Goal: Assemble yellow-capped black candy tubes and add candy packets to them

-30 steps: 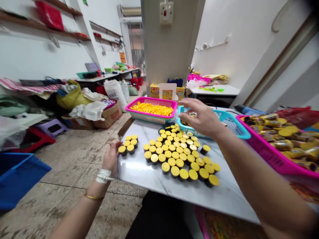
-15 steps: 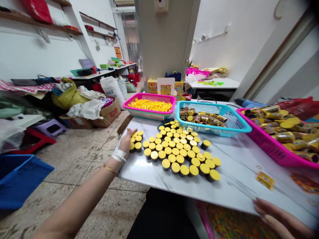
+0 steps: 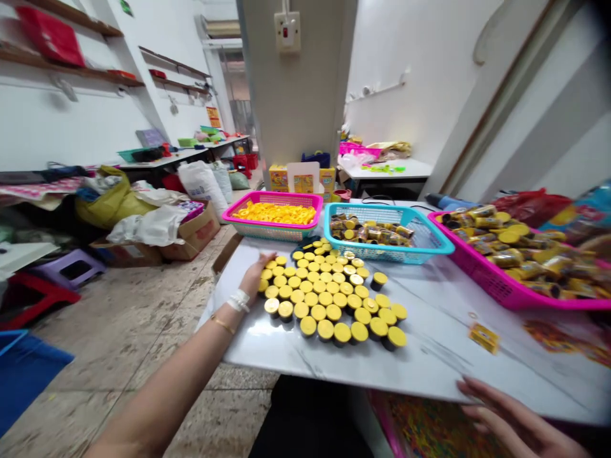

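My left hand [image 3: 254, 277] lies along the left side of a cluster of small round pieces with yellow tops and dark bottoms [image 3: 326, 298]. Its fingers stretch forward and touch the outermost ones, and part of the hand is hidden behind them. Most of these pieces stand upright, packed close together on the white marbled table [image 3: 286, 353]. At the near right edge of the table, my right hand [image 3: 513, 416] is open, fingers apart, holding nothing. A small yellow box-like piece [image 3: 484, 337] lies on the table beyond it.
Behind the cluster stand a pink basket of yellow-orange pieces [image 3: 315, 219] and a blue basket [image 3: 436, 245] with small printed tubes. On the right is a large pink basket [image 3: 496, 286] full of similar tubes. Below the table edge, a bag [image 3: 429, 423] holds many small coloured bits.
My left hand has moved right, and the small separate group of yellow-topped pieces beside it now touches the main cluster. The camera view has shifted slightly. My right hand stays open near the edge.
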The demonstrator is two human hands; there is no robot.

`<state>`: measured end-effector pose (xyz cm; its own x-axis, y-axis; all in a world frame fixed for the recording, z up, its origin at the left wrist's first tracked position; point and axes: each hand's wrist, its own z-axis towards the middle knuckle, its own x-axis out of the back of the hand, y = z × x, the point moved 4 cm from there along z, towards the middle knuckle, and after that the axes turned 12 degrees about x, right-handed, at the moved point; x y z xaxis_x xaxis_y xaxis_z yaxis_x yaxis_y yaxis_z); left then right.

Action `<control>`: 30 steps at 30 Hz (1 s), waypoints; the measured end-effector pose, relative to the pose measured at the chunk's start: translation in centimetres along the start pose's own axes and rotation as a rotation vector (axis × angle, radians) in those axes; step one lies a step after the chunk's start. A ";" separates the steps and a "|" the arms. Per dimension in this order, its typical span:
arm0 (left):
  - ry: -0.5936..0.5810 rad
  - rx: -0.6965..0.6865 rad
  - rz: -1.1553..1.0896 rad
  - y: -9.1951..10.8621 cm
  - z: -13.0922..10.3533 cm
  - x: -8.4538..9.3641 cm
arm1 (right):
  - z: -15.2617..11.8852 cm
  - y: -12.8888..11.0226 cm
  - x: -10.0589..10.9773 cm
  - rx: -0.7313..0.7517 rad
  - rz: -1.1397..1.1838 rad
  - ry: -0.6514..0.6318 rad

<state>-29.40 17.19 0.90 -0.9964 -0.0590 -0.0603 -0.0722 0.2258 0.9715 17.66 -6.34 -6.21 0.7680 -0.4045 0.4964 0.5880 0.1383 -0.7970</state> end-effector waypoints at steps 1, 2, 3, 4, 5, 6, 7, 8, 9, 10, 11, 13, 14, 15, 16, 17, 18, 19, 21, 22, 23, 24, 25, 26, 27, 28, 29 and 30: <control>-0.010 -0.005 -0.012 0.3 -0.4 -0.1 | 0.2 -0.6 0.2 -0.061 0.043 -0.088; -0.017 0.002 -0.028 0.6 -0.8 -0.1 | 0.3 -1.3 0.6 -0.109 0.071 -0.133; -0.039 0.034 -0.052 0.7 -1.1 -0.1 | 0.4 -2.1 1.1 -0.137 0.087 -0.159; -0.055 0.069 -0.062 0.7 -1.3 0.0 | 0.5 -2.9 1.5 -0.142 0.084 -0.158; -0.071 0.109 -0.045 0.6 -1.3 0.0 | 0.6 -3.5 1.8 -0.130 0.058 -0.154; -0.073 0.134 -0.004 0.5 -1.1 0.2 | 0.7 -4.1 2.0 -0.106 0.017 -0.166; -0.066 0.126 0.038 0.6 -0.9 0.3 | 0.7 -4.5 2.1 -0.073 -0.035 -0.184; -0.067 0.117 0.066 0.7 -0.6 0.5 | 0.6 -4.7 2.1 -0.036 -0.091 -0.210; -0.063 0.106 0.100 0.9 -0.4 0.5 | 0.4 -4.8 2.1 0.000 -0.145 -0.236; -0.050 0.081 0.144 1.4 -0.1 0.6 | 0.2 -4.6 2.2 0.033 -0.191 -0.255; -0.038 0.052 0.219 2.1 0.1 0.5 | -0.1 -4.3 2.2 0.064 -0.229 -0.262; 0.032 -0.123 0.480 4.3 0.7 -0.1 | -0.5 -3.1 2.4 0.124 -0.281 -0.248; 0.040 -0.221 0.671 5.5 1.2 -0.9 | -0.5 -2.4 2.4 0.156 -0.295 -0.237; 0.045 -0.245 0.739 6.3 2.0 -1.7 | -0.4 -1.8 2.4 0.185 -0.302 -0.219; 0.037 -0.252 0.784 7.0 2.8 -2.6 | -0.3 -1.3 2.2 0.210 -0.302 -0.199; 0.015 -0.254 0.854 7.4 3.8 -3.7 | -0.2 -1.0 2.0 0.225 -0.298 -0.180; -0.003 -0.249 0.928 7.5 4.6 -4.9 | -0.1 -1.0 1.9 0.228 -0.294 -0.162; -0.011 -0.242 0.975 7.6 5.3 -6.1 | -0.1 -1.1 1.8 0.225 -0.288 -0.155; -0.041 -0.238 1.068 7.3 5.9 -8.5 | -0.3 -2.1 1.9 0.200 -0.276 -0.156; -0.056 -0.241 1.108 7.1 5.8 -9.4 | -0.4 -2.6 2.1 0.179 -0.271 -0.161; -0.075 -0.247 1.144 6.9 5.7 -10.2 | -0.6 -3.2 2.6 0.153 -0.266 -0.161; -0.084 -0.253 1.178 6.8 5.6 -10.7 | -0.7 -3.6 3.1 0.123 -0.263 -0.154; -0.084 -0.261 1.207 6.7 5.6 -10.9 | -0.8 -3.8 3.8 0.086 -0.260 -0.139; -0.081 -0.262 1.236 6.6 5.8 -10.9 | -0.8 -3.8 4.5 0.043 -0.258 -0.112; -0.070 -0.269 1.276 6.5 6.1 -10.9 | -0.9 -3.7 5.2 -0.001 -0.252 -0.076; -0.063 -0.303 1.361 6.3 6.4 -10.9 | -1.0 -3.5 5.9 -0.043 -0.243 -0.035; -0.086 -0.342 1.401 6.1 6.6 -11.0 | -0.9 -3.3 6.6 -0.078 -0.229 0.006; -0.106 -0.377 1.417 5.8 6.7 -11.2 | -0.6 -3.1 7.1 -0.100 -0.211 0.045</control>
<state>-18.99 25.64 5.71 -0.2230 0.0645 0.9727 0.9452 -0.2299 0.2319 21.13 -10.23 -0.42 0.6172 -0.4556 0.6415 0.7045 -0.0429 -0.7084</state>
